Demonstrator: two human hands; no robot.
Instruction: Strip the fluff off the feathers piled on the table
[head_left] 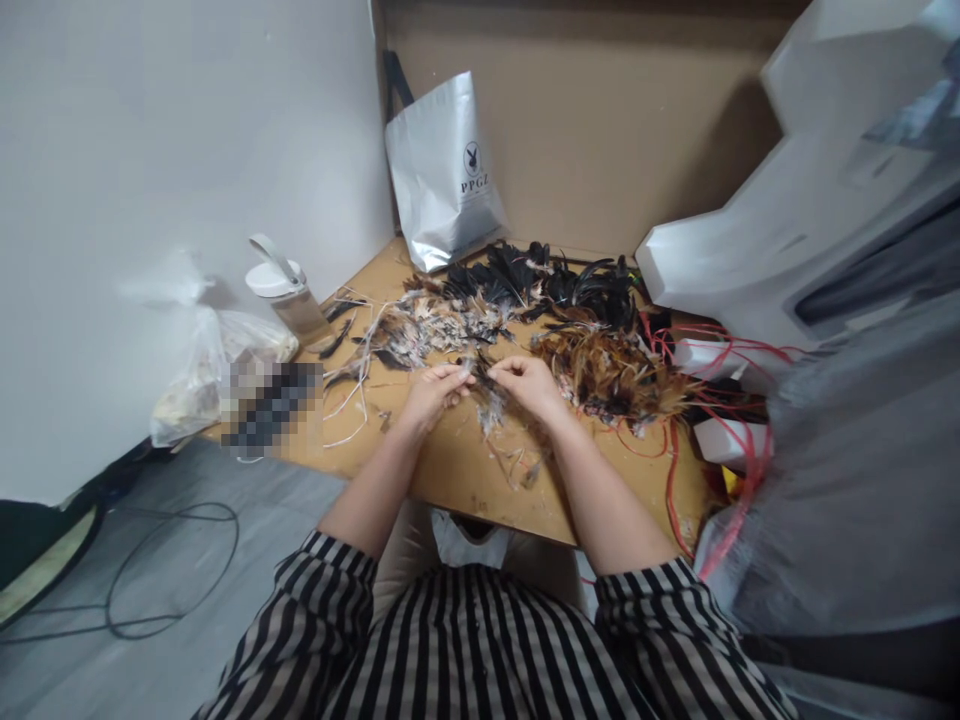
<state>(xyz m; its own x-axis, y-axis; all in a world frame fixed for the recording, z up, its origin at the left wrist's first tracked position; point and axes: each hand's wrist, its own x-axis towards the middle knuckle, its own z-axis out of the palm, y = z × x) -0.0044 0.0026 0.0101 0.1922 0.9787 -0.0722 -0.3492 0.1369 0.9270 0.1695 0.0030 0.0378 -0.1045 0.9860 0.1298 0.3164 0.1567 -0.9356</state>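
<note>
1. Working small feathers apart, pinch by pinch, seems the step in hand, over the middle of the counter (469, 490), between its near edge and the heaps.
2. The left hand (435, 395) is nearly closed, thumb and forefinger together on a pale tuft (466, 366); the right hand (529, 388) pinches likewise, apparently on a dark feather (484, 366) just beside it. Whether the two pieces join is too small to tell.
3. Loose fluff (491, 415) lies below the hands, toward the counter's near edge.
4. Brown feathers (611, 370) heap toward the right edge, black feathers (517, 275) along the back edge, pale feathers (439, 325) left of centre.
5. As I judge it, the next move calls for a light, steady pinch, one side holding while the other draws.
</note>
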